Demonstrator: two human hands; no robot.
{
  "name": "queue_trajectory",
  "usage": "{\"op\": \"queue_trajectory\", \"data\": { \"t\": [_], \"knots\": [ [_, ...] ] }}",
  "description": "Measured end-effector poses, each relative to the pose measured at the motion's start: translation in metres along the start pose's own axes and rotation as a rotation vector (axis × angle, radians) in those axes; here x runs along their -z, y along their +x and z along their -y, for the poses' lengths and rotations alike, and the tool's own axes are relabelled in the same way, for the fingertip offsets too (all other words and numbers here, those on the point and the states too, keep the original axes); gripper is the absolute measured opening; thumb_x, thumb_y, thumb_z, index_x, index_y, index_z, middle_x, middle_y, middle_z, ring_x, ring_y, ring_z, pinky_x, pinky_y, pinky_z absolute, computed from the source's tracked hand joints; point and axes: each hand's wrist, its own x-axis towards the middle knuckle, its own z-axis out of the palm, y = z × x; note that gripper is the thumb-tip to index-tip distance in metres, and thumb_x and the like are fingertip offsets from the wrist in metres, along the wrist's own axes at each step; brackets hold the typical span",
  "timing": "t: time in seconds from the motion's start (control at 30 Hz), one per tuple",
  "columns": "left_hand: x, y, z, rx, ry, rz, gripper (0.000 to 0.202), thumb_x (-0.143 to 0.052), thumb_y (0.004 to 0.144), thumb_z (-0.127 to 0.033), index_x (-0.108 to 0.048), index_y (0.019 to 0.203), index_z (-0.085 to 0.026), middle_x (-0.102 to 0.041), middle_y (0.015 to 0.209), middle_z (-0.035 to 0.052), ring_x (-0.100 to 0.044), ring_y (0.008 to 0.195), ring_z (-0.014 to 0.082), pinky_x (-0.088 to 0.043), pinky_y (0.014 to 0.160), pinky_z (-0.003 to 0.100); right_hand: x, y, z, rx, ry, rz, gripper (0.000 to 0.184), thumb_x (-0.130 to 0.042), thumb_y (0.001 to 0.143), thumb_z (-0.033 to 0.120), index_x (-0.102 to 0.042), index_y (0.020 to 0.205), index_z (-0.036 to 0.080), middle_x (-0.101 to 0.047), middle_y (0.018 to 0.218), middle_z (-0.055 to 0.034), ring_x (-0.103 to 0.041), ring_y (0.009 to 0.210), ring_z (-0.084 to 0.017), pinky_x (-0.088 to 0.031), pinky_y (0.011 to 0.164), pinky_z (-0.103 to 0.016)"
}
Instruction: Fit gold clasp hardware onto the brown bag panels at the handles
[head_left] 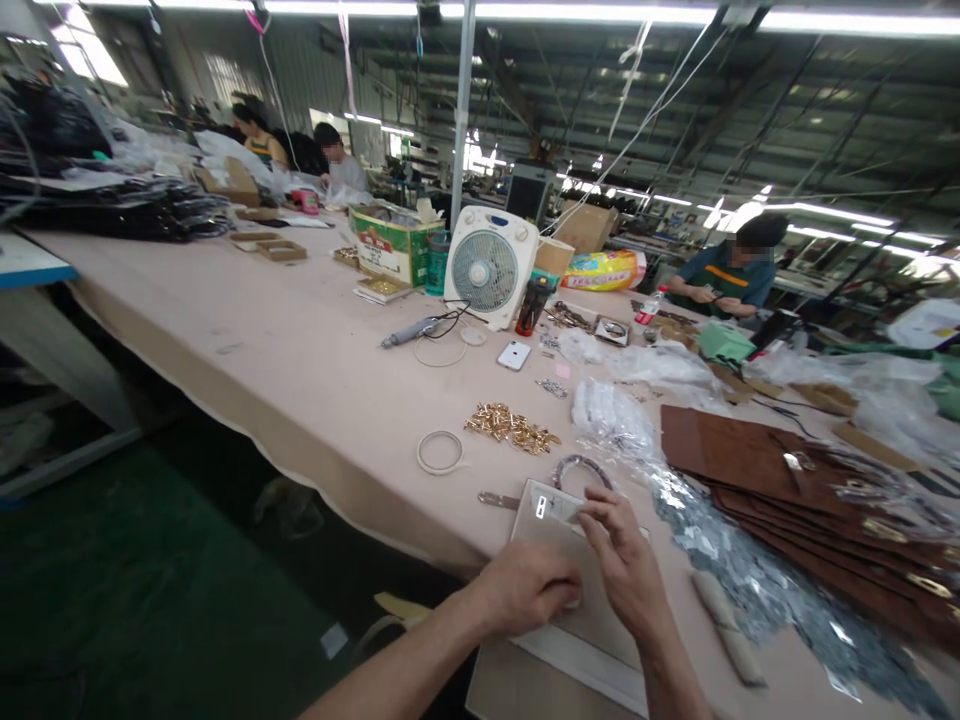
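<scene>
Both hands are on a grey panel (551, 530) that lies at the near edge of the surface (300, 370). The left hand (529, 588) is curled tight on it. The right hand (626, 565) pinches its far end with narrow fingers. Gold clips (512, 427) and a white ring (440, 452) lie just beyond. Brown pieces (750, 460) lie to the right.

A: Where is the free room?
B: Left and centre-left of the frame. The bare tabletop (262, 350) lies open from its near edge back to the fan (491, 265).
A: And the obstacles?
B: At centre are a white ring (440, 452), a heap of gold fittings (512, 427) and, farther back, a phone (514, 355). The grey panel (547, 545) fills lower centre. At right, crumpled plastic film (750, 575) and stacked brown panels (787, 480) cover the surface.
</scene>
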Motion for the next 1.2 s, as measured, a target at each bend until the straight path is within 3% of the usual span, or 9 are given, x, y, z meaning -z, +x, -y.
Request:
{"op": "queue_trajectory", "data": {
  "t": [0.1, 0.3, 0.5, 0.67, 0.83, 0.97, 1.07, 1.13, 1.2],
  "knots": [
    [-0.002, -0.003, 0.002, -0.059, 0.131, 0.034, 0.010, -0.068, 0.092, -0.023, -0.078, 0.095, -0.020, -0.075, 0.091, 0.0056, -0.068, 0.085, 0.0207, -0.049, 0.075, 0.027, -0.021, 0.021, -0.006, -0.019, 0.027, 0.082, 0.026, -0.060, 0.098, 0.046, -0.074, 0.096, 0.024, -0.064, 0.135, -0.0111, -0.057, 0.130, -0.029, -0.042, 0.116, -0.053],
    [0.000, -0.003, 0.003, -0.068, 0.127, 0.054, 0.006, -0.070, 0.090, -0.017, -0.075, 0.091, -0.020, -0.074, 0.093, 0.0038, -0.068, 0.088, 0.0202, -0.049, 0.075, 0.026, -0.050, 0.029, -0.016, -0.063, -0.005, 0.036, 0.023, -0.063, 0.095, 0.042, -0.076, 0.091, 0.024, -0.063, 0.136, -0.0128, -0.056, 0.131, -0.031, -0.038, 0.118, -0.059],
    [-0.002, -0.005, 0.005, -0.058, 0.104, 0.031, 0.006, -0.068, 0.091, -0.020, -0.074, 0.090, -0.019, -0.075, 0.094, 0.0052, -0.069, 0.086, 0.0204, -0.047, 0.071, 0.027, -0.056, 0.026, -0.017, -0.051, -0.091, 0.010, 0.018, -0.064, 0.094, 0.036, -0.077, 0.090, 0.024, -0.064, 0.133, -0.0137, -0.058, 0.127, -0.032, -0.040, 0.116, -0.061],
    [0.000, -0.007, 0.002, -0.073, 0.036, 0.015, 0.006, -0.066, 0.090, -0.018, -0.072, 0.090, -0.019, -0.074, 0.095, 0.0051, -0.068, 0.089, 0.0209, -0.049, 0.077, 0.027, -0.057, 0.026, -0.019, 0.008, -0.154, 0.045, 0.012, -0.074, 0.088, 0.035, -0.077, 0.093, 0.024, -0.068, 0.129, -0.0132, -0.061, 0.124, -0.034, -0.044, 0.113, -0.059],
    [0.004, -0.015, -0.006, 0.054, -0.300, -0.055, 0.012, -0.064, 0.091, -0.024, -0.073, 0.090, -0.017, -0.069, 0.087, 0.0025, -0.065, 0.069, 0.0137, -0.051, 0.067, 0.023, -0.054, 0.031, -0.021, -0.033, -0.199, 0.015, 0.041, -0.079, 0.083, 0.035, -0.071, 0.121, 0.024, -0.072, 0.125, -0.0118, -0.067, 0.116, -0.034, -0.052, 0.104, -0.055],
    [0.017, -0.034, -0.006, 0.202, -0.596, -0.217, 0.032, -0.066, 0.095, -0.046, -0.072, 0.095, -0.015, -0.066, 0.082, 0.0035, -0.068, 0.065, 0.0153, -0.055, 0.062, 0.024, -0.053, 0.035, -0.016, 0.006, -0.240, -0.017, 0.017, -0.071, 0.090, 0.038, -0.075, 0.101, 0.026, -0.076, 0.107, -0.0084, -0.069, 0.101, -0.031, -0.055, 0.094, -0.049],
    [0.045, -0.052, 0.001, 0.260, -0.583, -0.402, 0.040, -0.069, 0.093, -0.056, -0.073, 0.097, -0.017, -0.068, 0.117, 0.0104, -0.070, 0.069, 0.0150, -0.058, 0.063, 0.026, -0.056, 0.035, -0.012, -0.047, -0.303, -0.068, 0.013, -0.066, 0.094, 0.038, -0.074, 0.095, 0.028, -0.076, 0.100, -0.0060, -0.069, 0.097, -0.030, -0.055, 0.087, -0.046],
    [0.071, -0.066, 0.010, 0.327, -0.489, -0.547, 0.045, -0.071, 0.088, -0.062, -0.074, 0.096, -0.017, -0.055, 0.147, 0.0128, -0.070, 0.069, 0.0137, -0.062, 0.064, 0.030, -0.059, 0.034, -0.009, -0.060, -0.317, -0.110, 0.013, -0.064, 0.096, 0.037, -0.074, 0.098, 0.029, -0.076, 0.101, -0.0055, -0.068, 0.099, -0.030, -0.055, 0.087, -0.046],
    [0.100, -0.081, 0.021, 0.389, -0.351, -0.721, 0.053, -0.075, 0.080, -0.069, -0.075, 0.093, -0.018, -0.049, 0.154, 0.0125, -0.072, 0.074, 0.0174, -0.066, 0.067, 0.034, -0.059, 0.032, -0.006, -0.037, -0.283, -0.153, 0.015, -0.061, 0.098, 0.035, -0.074, 0.103, 0.028, -0.076, 0.105, -0.0061, -0.068, 0.103, -0.029, -0.054, 0.092, -0.047]
  ]
}}
